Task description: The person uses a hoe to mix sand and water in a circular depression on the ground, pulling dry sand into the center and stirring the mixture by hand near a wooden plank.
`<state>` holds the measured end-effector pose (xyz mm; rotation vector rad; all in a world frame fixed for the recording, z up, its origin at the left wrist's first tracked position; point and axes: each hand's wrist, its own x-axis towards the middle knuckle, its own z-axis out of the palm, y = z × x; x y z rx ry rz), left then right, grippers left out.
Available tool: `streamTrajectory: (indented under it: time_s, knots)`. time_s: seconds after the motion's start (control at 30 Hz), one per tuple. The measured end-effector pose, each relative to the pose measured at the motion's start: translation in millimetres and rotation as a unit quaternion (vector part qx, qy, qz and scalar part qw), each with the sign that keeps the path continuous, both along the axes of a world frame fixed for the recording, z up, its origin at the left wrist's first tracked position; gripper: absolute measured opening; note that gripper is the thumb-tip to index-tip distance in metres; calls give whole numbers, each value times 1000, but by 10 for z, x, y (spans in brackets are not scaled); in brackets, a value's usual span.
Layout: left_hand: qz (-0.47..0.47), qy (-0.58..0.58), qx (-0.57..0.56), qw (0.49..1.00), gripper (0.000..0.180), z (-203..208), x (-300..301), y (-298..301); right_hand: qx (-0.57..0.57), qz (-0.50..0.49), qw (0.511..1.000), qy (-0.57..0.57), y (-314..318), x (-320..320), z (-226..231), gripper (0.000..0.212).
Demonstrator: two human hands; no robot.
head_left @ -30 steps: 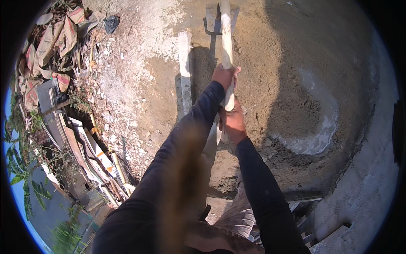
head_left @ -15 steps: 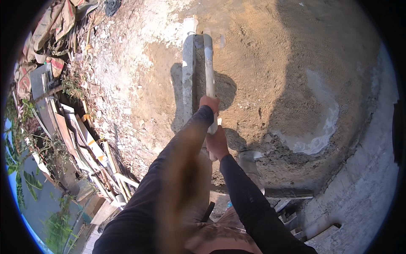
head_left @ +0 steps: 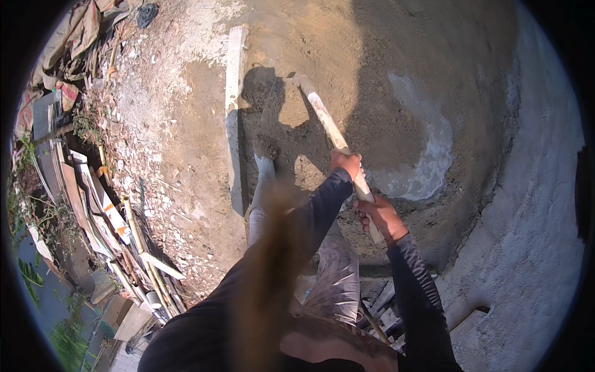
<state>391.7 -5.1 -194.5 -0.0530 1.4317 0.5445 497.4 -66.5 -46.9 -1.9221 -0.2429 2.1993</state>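
Note:
Both my hands grip the wooden handle of a hoe, which slants from upper left to lower right. My left hand is closed around the middle of the handle. Lower down, my right hand wraps it close to the butt end. The hoe's head lies at the far end of the handle, low over wet, sandy mortar; its blade is partly lost in shadow, so I cannot tell how deep it sits. A long pale beam lies on the ground left of the hoe.
A whitish puddle lies right of my hands, with a grey concrete strip beyond. Boards and bamboo poles are heaped at the left, below old sacks. A blurred brown thing hides part of my left arm.
My hands and the handle's butt have swung right. The handle, almost upright in the picture before, now slants, and the hoe's head has come away from the beam. The view has shifted too.

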Motion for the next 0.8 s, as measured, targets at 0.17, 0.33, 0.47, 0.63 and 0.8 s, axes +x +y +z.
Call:
streamTrajectory:
  time_s: [0.17, 0.33, 0.47, 0.63, 0.8]
  knots:
    - [-28, -129, -23, 991, 47, 1687, 119, -1080, -3, 99, 988, -118, -1095, 33, 1352, 46]
    - [-23, -181, -46, 982, 57, 1713, -665, -1342, 52, 84, 988, -116, -1359, -797, 1366, 47]
    - [-117, -47, 77, 989, 33, 785, -1393, -170, 118, -59, 988, -86, -775, -1786, 14, 33]
    - [-191, -20, 197, 961, 21, -420, -2489, 1924, 277, -171, 946, -16, 1151, -3022, -1374, 27]
    - [-257, 159, 120, 946, 37, -1065, -3326, 2077, 196, 2, 971, -138, 1464, -3734, -1829, 36]
